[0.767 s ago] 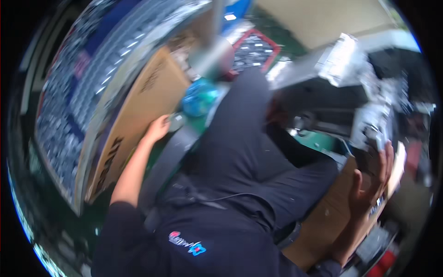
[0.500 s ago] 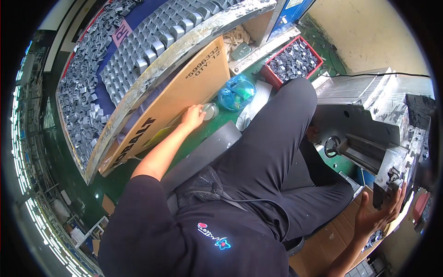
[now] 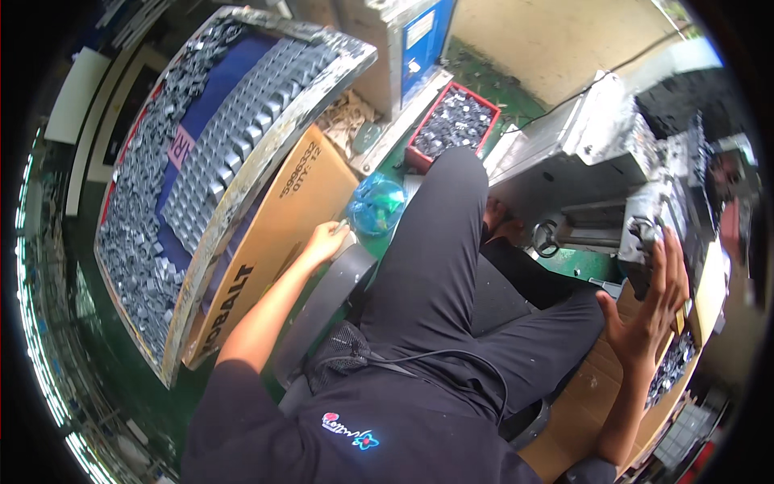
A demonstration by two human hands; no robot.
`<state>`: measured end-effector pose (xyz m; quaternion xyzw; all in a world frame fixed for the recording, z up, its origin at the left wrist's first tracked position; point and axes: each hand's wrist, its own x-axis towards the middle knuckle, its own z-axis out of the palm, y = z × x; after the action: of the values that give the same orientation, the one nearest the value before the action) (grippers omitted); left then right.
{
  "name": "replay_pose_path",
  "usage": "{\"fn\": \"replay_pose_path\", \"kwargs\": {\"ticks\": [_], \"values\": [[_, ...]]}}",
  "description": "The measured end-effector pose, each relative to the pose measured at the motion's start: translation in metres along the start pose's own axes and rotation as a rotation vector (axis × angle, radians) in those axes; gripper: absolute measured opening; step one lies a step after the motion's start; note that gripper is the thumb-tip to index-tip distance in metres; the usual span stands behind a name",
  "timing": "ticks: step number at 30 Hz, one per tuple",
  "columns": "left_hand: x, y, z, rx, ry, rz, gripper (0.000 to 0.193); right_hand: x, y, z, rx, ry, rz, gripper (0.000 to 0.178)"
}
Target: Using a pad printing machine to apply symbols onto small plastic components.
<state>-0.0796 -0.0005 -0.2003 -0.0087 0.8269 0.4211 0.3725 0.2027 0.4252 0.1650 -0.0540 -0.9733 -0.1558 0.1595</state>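
My left hand (image 3: 326,240) reaches down between the cardboard sheet and the chair's armrest. Its fingers are curled closed at the rim of a clear, round container (image 3: 347,244), partly hidden by the hand and the dark armrest (image 3: 326,294). Just beyond it lies a blue plastic bag (image 3: 376,206) with something green inside. My right hand (image 3: 649,310) is raised with fingers spread and thumb apart, holding nothing I can see. Its fingertips are close to the metal fixture (image 3: 642,234) on the grey machine (image 3: 564,153); whether they touch it is unclear.
At the left stands a table with a worn rim (image 3: 266,137), bearing rows of grey metal parts (image 3: 250,105) and loose heaps. A brown cardboard sheet (image 3: 274,234) leans against it. A red bin (image 3: 490,125) of small parts sits ahead. A handwheel (image 3: 546,239) juts below the machine.
The whole view has shifted, with the table now showing more fully. My left hand has come closer to the blue bag, its fingers at the container. My right hand stays spread by the fixture.
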Motion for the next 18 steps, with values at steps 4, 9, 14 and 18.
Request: {"fn": "replay_pose_path", "kwargs": {"ticks": [4,9,14,18], "values": [[-0.078,0.106,-0.043,-0.151,-0.074,0.239,0.032,0.015,-0.017,-0.001,0.143,0.119,0.016,0.079],[-0.173,0.242,-0.053,-0.253,-0.103,0.504,0.032,0.052,-0.071,-0.016,0.485,0.012,-0.448,0.058],[-0.257,0.321,-0.035,-0.168,-0.164,0.786,0.047,0.095,-0.133,-0.015,0.367,0.228,-0.643,0.057],[-0.305,0.360,-0.044,-0.171,-0.227,0.962,0.058,0.125,-0.160,-0.015,0.386,0.302,-0.551,0.087]]}}
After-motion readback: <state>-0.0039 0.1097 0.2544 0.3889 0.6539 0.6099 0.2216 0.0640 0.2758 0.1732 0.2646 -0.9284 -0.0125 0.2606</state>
